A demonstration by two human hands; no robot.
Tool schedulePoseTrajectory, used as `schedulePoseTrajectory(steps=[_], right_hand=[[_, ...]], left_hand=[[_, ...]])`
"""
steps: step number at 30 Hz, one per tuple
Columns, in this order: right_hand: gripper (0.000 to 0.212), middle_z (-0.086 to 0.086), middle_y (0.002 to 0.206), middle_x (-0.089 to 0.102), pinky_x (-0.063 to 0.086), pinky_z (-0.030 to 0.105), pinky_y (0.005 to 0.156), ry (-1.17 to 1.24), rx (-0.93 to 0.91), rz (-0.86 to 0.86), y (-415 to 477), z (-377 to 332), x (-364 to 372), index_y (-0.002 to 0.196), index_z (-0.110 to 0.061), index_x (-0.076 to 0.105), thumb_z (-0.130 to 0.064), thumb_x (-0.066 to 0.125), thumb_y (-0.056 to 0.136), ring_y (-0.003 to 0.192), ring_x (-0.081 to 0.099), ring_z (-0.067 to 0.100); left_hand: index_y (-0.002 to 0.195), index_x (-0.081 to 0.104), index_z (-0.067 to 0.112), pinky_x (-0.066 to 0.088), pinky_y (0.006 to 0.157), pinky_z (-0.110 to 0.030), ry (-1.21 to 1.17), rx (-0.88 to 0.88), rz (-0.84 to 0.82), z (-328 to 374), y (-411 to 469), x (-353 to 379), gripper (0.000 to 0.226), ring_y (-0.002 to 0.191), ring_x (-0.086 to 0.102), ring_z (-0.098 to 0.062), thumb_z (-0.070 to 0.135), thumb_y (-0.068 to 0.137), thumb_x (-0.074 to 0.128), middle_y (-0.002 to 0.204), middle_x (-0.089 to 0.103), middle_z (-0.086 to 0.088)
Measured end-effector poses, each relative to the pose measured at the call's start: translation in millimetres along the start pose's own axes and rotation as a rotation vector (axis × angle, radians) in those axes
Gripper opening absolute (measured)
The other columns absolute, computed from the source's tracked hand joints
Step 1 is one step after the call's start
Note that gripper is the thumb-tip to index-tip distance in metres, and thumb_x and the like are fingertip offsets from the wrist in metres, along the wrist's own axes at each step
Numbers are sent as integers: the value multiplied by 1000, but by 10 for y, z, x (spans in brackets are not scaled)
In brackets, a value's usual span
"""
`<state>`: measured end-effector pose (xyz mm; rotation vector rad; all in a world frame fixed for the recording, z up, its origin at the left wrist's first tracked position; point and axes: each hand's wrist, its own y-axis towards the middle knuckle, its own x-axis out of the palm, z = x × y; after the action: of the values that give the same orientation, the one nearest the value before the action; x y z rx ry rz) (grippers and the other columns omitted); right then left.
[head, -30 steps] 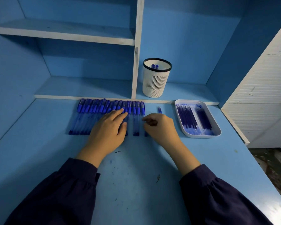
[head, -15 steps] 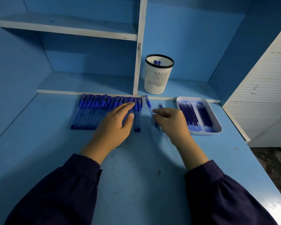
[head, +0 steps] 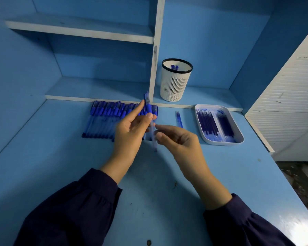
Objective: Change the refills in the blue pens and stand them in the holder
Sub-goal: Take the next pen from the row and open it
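Note:
A blue capped pen [head: 148, 105] is lifted above the desk, cap end pointing away from me. My left hand [head: 132, 128] pinches it near the cap between thumb and fingers. My right hand [head: 178, 139] pinches its clear barrel lower down. Behind the hands a row of several blue pens [head: 105, 119] lies side by side on the desk. The white slotted holder [head: 175, 80] with a black rim stands on the low shelf, with a couple of blue pen ends showing inside. A white tray [head: 220, 142] at the right holds several blue refills.
A loose blue refill or pen part [head: 179, 119] lies on the desk between the pen row and the tray. A white shelf divider [head: 156, 50] rises just left of the holder. A white slatted panel [head: 292, 96] borders the desk on the right.
My right hand has picked the end pen out of the row and raised it. My left hand has left the row and taken hold of the pen near its cap.

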<state>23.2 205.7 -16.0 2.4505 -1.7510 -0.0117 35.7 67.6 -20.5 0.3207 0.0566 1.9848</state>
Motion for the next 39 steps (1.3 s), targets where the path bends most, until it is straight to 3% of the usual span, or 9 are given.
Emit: schedulePoseTrajectory(steps=[4,7,12,20,25,28,32,37,39], right_hand=[[20,11,92,72,54,35,86,-35,-122,124,20,-40,-78,107,-16,71,-9,67,88,83,64,15],[27,5,92,70,53,32,88,2,-152,167,49,-58,-122,115,-13,66,-7,66,89,85,64,10],[32,5,95,71,54,30,91,53,-152,106,53,-43,-92,120,-10,63,-6,66,88,88,66,8],[12,6,76,66,52,24,74,93,-140,70,59,54,-75,97,-5,64,-1,67,86,75,64,16],[14,-3,82,71,54,24,73,122,-114,78,60,91,-62,83,-8,61,5,62,88,73,66,11],[19,-4,87,71,53,22,73,137,-121,85,44,99,-46,79,-9,56,7,59,88,72,66,10],[19,1,90,70,53,22,76,154,-120,97,23,120,-18,78,-9,54,6,58,90,74,66,10],[14,14,89,67,52,27,79,231,-151,117,73,144,-46,88,-8,60,5,57,91,81,64,20],[11,16,89,67,52,27,77,241,-155,102,97,141,-53,92,-6,61,4,57,91,78,63,20]], left_hand=[[128,58,34,58,74,-26,75,63,-46,31,-51,-109,39,79,72,-11,16,94,63,96,75,3],[122,64,35,57,59,-26,174,73,-148,22,-142,-214,34,64,66,-12,18,93,63,96,75,3],[120,62,39,52,56,-22,257,71,-233,-15,-247,-320,37,61,62,-8,19,90,66,94,74,8],[110,67,37,48,65,-17,364,119,-319,-117,-275,-390,26,70,58,-6,17,94,65,87,70,14],[104,69,35,42,51,-24,405,166,-294,-141,-291,-368,14,56,48,-15,26,94,66,81,65,7],[99,71,30,48,57,-36,385,165,-263,-117,-291,-333,13,63,56,-29,32,87,67,88,72,14],[99,71,33,43,53,-16,362,170,-253,-117,-293,-337,14,55,52,-4,27,87,67,90,75,13],[119,64,35,41,61,-18,412,226,-331,-142,-308,-357,28,60,45,-5,26,92,61,71,59,-12],[120,63,35,39,61,-14,402,221,-317,-145,-305,-358,29,60,44,-3,28,92,61,66,55,5]])
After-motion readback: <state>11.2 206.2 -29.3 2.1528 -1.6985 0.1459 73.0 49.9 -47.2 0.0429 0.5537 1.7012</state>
